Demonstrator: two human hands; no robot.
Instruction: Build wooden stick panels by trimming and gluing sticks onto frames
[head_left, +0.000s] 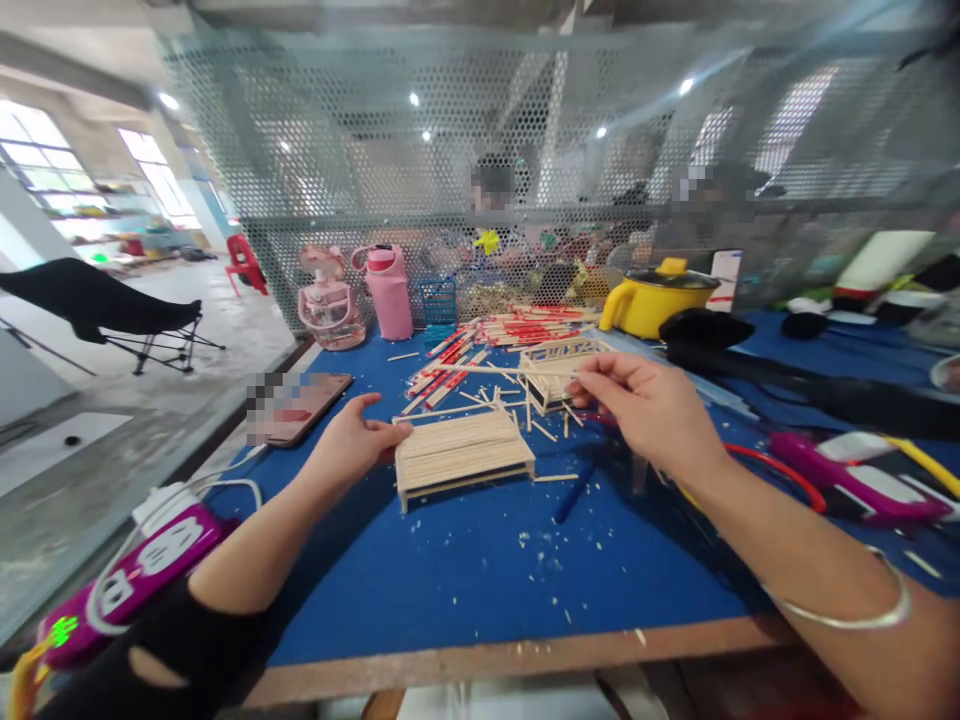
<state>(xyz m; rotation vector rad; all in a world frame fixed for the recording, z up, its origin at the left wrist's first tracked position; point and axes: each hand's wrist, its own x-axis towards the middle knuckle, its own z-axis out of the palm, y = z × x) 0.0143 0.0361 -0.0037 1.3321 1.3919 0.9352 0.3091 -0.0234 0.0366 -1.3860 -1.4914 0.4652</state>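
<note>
My right hand [649, 405] pinches one end of a thin wooden stick [487, 370], which stretches left, about level, above the table. My left hand [349, 440] has thumb and forefinger apart, with the thumb tip at the back left corner of a small platform made of sticks [465, 450]. The platform has a slatted top and short legs. Behind it stands a second small stick-built frame [555, 370], partly covered by the held stick and my right hand. Short cut sticks [536, 425] lie scattered between the two.
Bundles of sticks in red-and-white wrappers [457, 365] lie behind. Farther back are a pink bottle [388, 295], a clear jug [331, 310], a blue basket [439, 305] and a yellow pot [660, 300]. A phone [311, 410] and purple power strips [142, 575] flank the blue tabletop [450, 600].
</note>
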